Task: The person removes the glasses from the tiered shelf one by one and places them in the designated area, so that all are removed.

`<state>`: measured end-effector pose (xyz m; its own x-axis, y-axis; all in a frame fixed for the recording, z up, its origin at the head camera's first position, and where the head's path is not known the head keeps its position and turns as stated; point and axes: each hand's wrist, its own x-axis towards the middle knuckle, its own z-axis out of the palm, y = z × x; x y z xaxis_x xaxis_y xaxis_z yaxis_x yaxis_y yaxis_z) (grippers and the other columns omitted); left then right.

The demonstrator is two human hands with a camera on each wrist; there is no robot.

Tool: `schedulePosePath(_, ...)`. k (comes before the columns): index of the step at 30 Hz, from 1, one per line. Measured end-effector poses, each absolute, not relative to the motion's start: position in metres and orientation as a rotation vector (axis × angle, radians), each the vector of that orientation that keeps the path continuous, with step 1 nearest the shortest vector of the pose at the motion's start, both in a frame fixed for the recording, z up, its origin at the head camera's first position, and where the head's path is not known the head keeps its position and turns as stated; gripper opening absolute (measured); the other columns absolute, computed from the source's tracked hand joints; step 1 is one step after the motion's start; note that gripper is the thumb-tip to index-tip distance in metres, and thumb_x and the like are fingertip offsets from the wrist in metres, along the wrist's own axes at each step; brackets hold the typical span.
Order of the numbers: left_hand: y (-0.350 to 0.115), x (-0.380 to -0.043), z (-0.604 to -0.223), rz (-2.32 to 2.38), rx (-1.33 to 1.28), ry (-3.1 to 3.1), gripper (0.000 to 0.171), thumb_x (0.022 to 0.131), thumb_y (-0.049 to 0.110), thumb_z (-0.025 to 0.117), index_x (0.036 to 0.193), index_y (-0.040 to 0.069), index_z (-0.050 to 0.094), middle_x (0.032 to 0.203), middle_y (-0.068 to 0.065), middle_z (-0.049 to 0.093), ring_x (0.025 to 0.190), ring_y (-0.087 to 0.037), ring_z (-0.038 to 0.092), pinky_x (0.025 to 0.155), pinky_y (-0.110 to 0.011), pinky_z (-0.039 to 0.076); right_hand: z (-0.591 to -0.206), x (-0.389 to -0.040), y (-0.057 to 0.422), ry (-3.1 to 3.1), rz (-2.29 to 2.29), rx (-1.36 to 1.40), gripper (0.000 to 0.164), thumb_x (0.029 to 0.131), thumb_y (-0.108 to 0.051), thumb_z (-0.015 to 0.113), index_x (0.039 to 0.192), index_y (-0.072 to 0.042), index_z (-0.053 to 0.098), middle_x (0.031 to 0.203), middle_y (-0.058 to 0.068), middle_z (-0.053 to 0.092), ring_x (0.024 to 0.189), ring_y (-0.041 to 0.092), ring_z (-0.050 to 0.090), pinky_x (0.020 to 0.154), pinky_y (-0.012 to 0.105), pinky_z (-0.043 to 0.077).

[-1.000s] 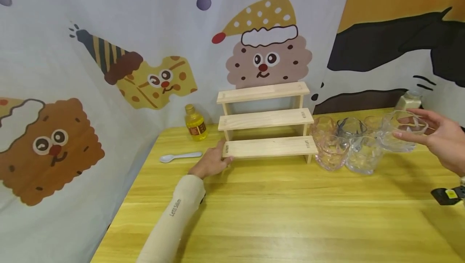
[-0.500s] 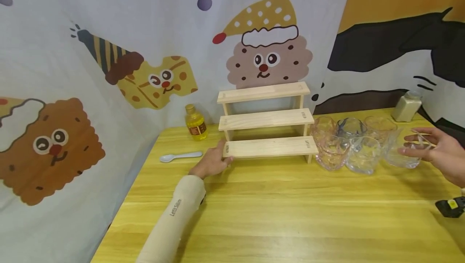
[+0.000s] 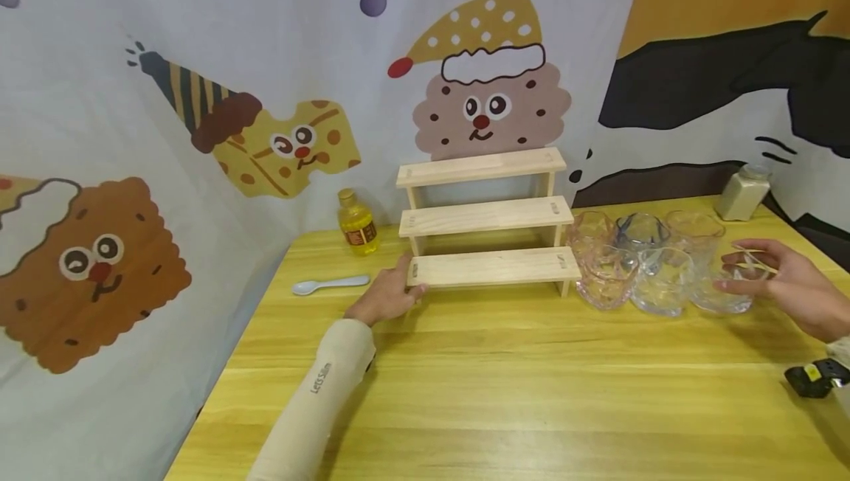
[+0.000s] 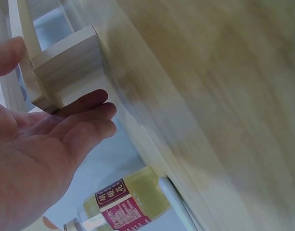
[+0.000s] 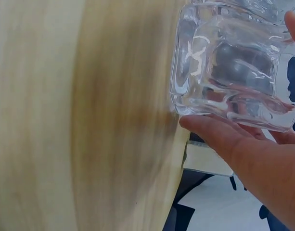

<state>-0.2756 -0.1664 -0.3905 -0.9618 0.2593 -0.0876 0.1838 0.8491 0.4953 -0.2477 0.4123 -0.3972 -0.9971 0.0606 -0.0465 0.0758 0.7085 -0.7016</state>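
A three-tier wooden stand (image 3: pixel 494 268) is against the backdrop. My left hand (image 3: pixel 387 294) holds the left end of its lowest board; in the left wrist view the thumb lies over the board and the fingers (image 4: pixel 89 130) lie along the side leg. At the right, my right hand (image 3: pixel 790 282) grips a clear glass (image 3: pixel 720 293) from its right side, thumb and fingers around it. That glass (image 5: pixel 234 67) stands upright on the table at the right end of the front row, close beside another clear glass (image 3: pixel 664 285).
Behind and left are pink-tinted glasses (image 3: pixel 604 282) and a blue-tinted glass (image 3: pixel 640 230). A jar of pale contents (image 3: pixel 744 195) stands at the back right corner. Left of the stand are a yellow oil bottle (image 3: pixel 358 226) and a white spoon (image 3: pixel 330 285) on the wooden table (image 3: pixel 491 385).
My right hand has brought the clear glass forward and down from over the back row, then left against the front row. My left hand has stayed on the stand.
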Motion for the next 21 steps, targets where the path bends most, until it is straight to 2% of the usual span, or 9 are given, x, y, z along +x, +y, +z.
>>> schedulePosePath(2, -0.167, -0.276, -0.390, 0.749, 0.347, 2.868, 0.077, 0.102, 0.039, 0.056, 0.161, 0.009, 0.016, 0.143, -0.029, 0.054, 0.133, -0.039, 0.054, 0.112, -0.050, 0.042, -0.397, -0.247, 0.412, 2.876, -1.190, 0.113, 0.102, 0.094, -0.034, 0.071, 0.154, 0.015, 0.004, 0.144, 0.043, 0.030, 0.120, 0.059, 0.034, 0.082, 0.050, 0.047)
schedulePosePath(5, -0.167, -0.275, -0.389, 0.761, 0.342, 2.857, 0.078, 0.102, 0.039, 0.056, 0.161, 0.009, 0.015, 0.143, -0.029, 0.054, 0.133, -0.039, 0.054, 0.112, -0.051, 0.042, -0.398, -0.246, 0.411, 2.869, -1.194, 0.103, 0.102, 0.095, -0.033, 0.071, 0.154, 0.014, 0.003, 0.146, 0.044, 0.028, 0.121, 0.060, 0.033, 0.084, 0.058, 0.043)
schedulePosePath(10, -0.167, -0.273, -0.389, 0.779, 0.356, 2.848, 0.077, 0.102, 0.039, 0.056, 0.161, 0.010, 0.016, 0.144, -0.028, 0.054, 0.133, -0.039, 0.054, 0.112, -0.051, 0.042, -0.398, -0.244, 0.413, 2.852, -1.192, 0.091, 0.102, 0.096, -0.033, 0.069, 0.154, 0.014, -0.001, 0.147, 0.045, 0.024, 0.123, 0.062, 0.030, 0.087, 0.064, 0.041)
schedulePosePath(14, -0.170, -0.272, -0.387, 0.692, 0.374, 2.855, 0.081, 0.103, 0.043, 0.053, 0.163, 0.009, 0.010, 0.135, -0.023, 0.063, 0.126, -0.036, 0.060, 0.113, -0.050, 0.041, -0.399, -0.244, 0.411, 2.824, -1.196, 0.057, 0.102, 0.098, -0.034, 0.065, 0.154, 0.013, -0.006, 0.147, 0.047, 0.020, 0.125, 0.066, 0.026, 0.091, 0.072, 0.035)
schedulePosePath(17, -0.173, -0.269, -0.383, 0.610, 0.380, 2.870, 0.081, 0.104, 0.046, 0.049, 0.163, 0.010, 0.006, 0.132, -0.020, 0.066, 0.119, -0.034, 0.064, 0.113, -0.049, 0.042, -0.396, -0.243, 0.408, 2.799, -1.156, 0.063, 0.107, 0.099, -0.039, 0.063, 0.154, 0.010, -0.015, 0.151, 0.049, 0.008, 0.132, 0.069, 0.017, 0.093, 0.077, 0.031)
schedulePosePath(19, -0.176, -0.268, -0.379, 0.556, 0.386, 2.897, 0.077, 0.105, 0.047, 0.046, 0.162, 0.008, 0.011, 0.124, -0.020, 0.070, 0.111, -0.032, 0.067, 0.110, -0.048, 0.044, -0.393, -0.240, 0.404, 2.822, -1.115, 0.068, 0.110, 0.099, -0.042, 0.062, 0.154, 0.008, -0.019, 0.153, 0.049, 0.000, 0.135, 0.070, 0.010, 0.094, 0.080, 0.029)
schedulePosePath(21, -0.179, -0.265, -0.374, 0.540, 0.390, 2.938, 0.072, 0.106, 0.046, 0.044, 0.160, 0.005, 0.021, 0.135, -0.023, 0.063, 0.121, -0.035, 0.063, 0.111, -0.048, 0.043, -0.388, -0.236, 0.397, 2.903, -1.031, 0.073, 0.107, 0.099, -0.042, 0.061, 0.155, 0.007, -0.017, 0.154, 0.048, -0.005, 0.135, 0.072, 0.008, 0.094, 0.081, 0.028)
